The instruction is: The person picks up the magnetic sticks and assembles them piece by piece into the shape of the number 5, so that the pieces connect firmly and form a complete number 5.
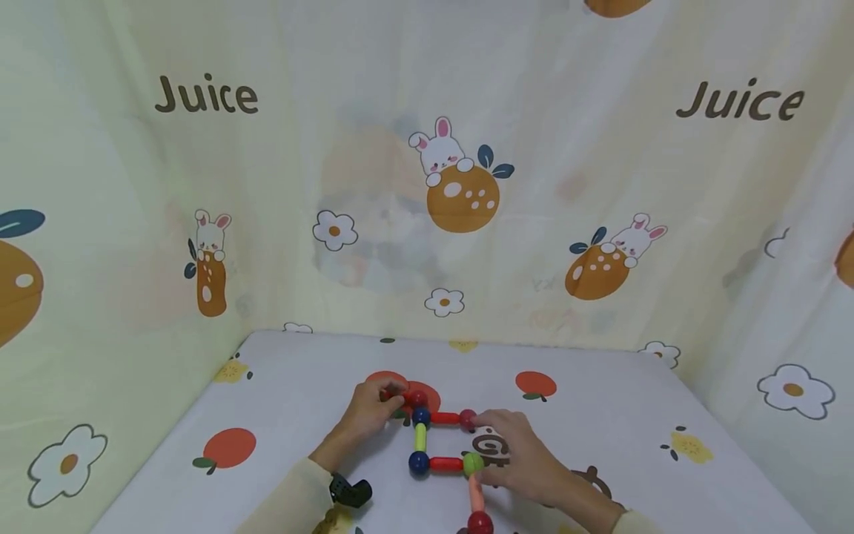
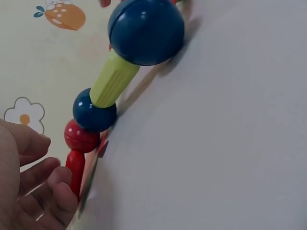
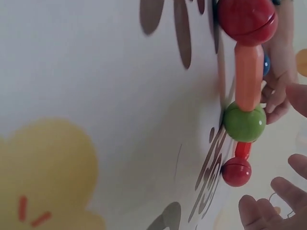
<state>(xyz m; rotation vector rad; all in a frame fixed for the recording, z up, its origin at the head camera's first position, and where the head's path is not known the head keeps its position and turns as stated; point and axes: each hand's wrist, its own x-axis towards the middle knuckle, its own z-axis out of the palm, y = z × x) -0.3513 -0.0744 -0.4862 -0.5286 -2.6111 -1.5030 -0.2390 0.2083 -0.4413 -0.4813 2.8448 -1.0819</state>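
Ball-and-rod building toys form a joined figure on the table. In the head view a dark blue ball (image 1: 421,417) and another blue ball (image 1: 419,463) are linked by a yellow-green rod (image 1: 420,437). Red rods run right to a red ball (image 1: 468,420) and a green ball (image 1: 473,464). A salmon rod (image 3: 248,76) links the green ball to a nearer red ball (image 3: 247,19). My left hand (image 1: 373,404) is at a red rod (image 2: 76,167) with a red ball, fingertips beside it, thumb apart. My right hand (image 1: 523,456) spreads loosely beside the red and green balls.
The table is covered by a white cloth (image 1: 300,445) printed with fruit and lettering. A patterned curtain (image 1: 280,185) stands behind and at both sides. A black strap piece (image 1: 351,491) sits at the left wrist.
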